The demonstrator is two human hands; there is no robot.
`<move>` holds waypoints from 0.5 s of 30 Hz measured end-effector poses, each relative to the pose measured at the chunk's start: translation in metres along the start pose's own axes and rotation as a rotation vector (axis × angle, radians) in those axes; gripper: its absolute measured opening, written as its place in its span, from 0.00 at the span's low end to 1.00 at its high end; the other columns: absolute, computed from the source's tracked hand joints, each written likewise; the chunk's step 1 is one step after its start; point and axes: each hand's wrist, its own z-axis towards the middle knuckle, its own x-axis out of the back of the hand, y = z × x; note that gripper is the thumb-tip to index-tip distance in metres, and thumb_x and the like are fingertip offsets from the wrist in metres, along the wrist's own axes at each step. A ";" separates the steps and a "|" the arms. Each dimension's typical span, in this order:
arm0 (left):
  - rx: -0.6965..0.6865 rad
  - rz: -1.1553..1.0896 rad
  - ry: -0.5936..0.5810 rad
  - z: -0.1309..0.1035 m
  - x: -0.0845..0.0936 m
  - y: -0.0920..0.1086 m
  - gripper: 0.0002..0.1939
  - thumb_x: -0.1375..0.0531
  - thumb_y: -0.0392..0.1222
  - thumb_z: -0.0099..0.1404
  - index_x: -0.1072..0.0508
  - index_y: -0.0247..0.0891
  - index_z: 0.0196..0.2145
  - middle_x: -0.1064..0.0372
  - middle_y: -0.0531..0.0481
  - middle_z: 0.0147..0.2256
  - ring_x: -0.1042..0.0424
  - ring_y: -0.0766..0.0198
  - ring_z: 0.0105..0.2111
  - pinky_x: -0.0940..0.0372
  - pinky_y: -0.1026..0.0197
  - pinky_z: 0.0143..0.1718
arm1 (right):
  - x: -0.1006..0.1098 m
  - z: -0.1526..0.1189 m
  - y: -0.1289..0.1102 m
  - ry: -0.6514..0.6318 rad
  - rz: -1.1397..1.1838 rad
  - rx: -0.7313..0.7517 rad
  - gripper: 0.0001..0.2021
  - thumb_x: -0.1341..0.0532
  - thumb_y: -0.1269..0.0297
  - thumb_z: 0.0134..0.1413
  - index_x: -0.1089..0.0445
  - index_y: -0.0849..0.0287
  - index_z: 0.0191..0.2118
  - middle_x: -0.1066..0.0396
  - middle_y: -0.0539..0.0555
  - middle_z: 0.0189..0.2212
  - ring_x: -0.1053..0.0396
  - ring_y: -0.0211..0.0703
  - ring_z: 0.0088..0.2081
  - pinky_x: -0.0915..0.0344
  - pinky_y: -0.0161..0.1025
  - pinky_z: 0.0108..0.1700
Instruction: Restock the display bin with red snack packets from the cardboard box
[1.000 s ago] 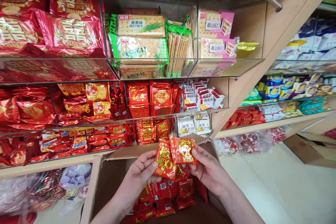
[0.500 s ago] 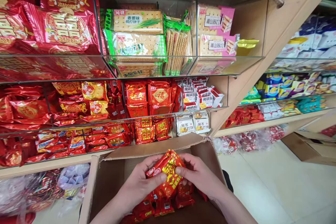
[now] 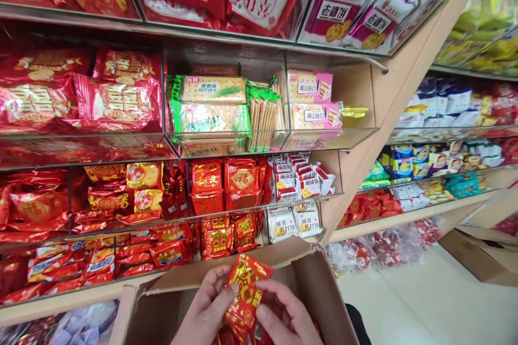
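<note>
Both hands hold red and gold snack packets [image 3: 247, 285] over an open cardboard box [image 3: 319, 285]. My left hand [image 3: 212, 302] grips the packets on their left side, its thumb pressed on the front. On the right edge, my right hand [image 3: 283, 310] pinches them between thumb and fingers. How many packets are held cannot be told. More red packets lie low in the box, mostly covered by the hands. Just beyond the box, similar red packets [image 3: 217, 237] stand in the bottom shelf compartment, beside white cracker packets [image 3: 282, 225].
Shelves with clear dividers [image 3: 259, 140] rise in front, filled with wrapped biscuits. A slanted wooden panel [image 3: 399, 108] stands at the right. Bagged sweets [image 3: 384, 245] and another cardboard box [image 3: 481, 250] are on the tiled floor [image 3: 400, 302].
The view has tilted up, showing a higher shelf row. The held packets have turned more upright, and both hands now appear lower in view, still gripping them.
</note>
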 end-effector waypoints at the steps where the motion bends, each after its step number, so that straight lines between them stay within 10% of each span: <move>1: -0.017 0.037 -0.014 0.003 -0.001 0.002 0.18 0.38 0.47 0.50 0.36 0.39 0.38 0.32 0.47 0.41 0.32 0.59 0.39 0.36 0.60 0.37 | -0.003 0.003 0.000 0.025 -0.021 -0.014 0.16 0.40 0.54 0.45 0.35 0.53 0.40 0.33 0.52 0.32 0.35 0.42 0.33 0.37 0.39 0.37; 9: -0.130 0.459 0.046 0.021 0.000 0.025 0.26 0.44 0.55 0.53 0.42 0.40 0.47 0.37 0.45 0.45 0.33 0.60 0.40 0.35 0.59 0.35 | -0.003 0.037 -0.027 0.220 0.087 -0.101 0.12 0.37 0.61 0.39 0.32 0.56 0.34 0.33 0.48 0.27 0.37 0.37 0.28 0.38 0.33 0.30; 15: -0.233 1.145 -0.010 0.041 0.064 0.053 0.17 0.49 0.53 0.56 0.34 0.40 0.39 0.31 0.50 0.35 0.32 0.61 0.36 0.37 0.61 0.39 | 0.013 0.086 -0.045 0.208 0.125 -0.397 0.07 0.44 0.74 0.45 0.31 0.64 0.32 0.33 0.52 0.23 0.38 0.32 0.21 0.40 0.31 0.24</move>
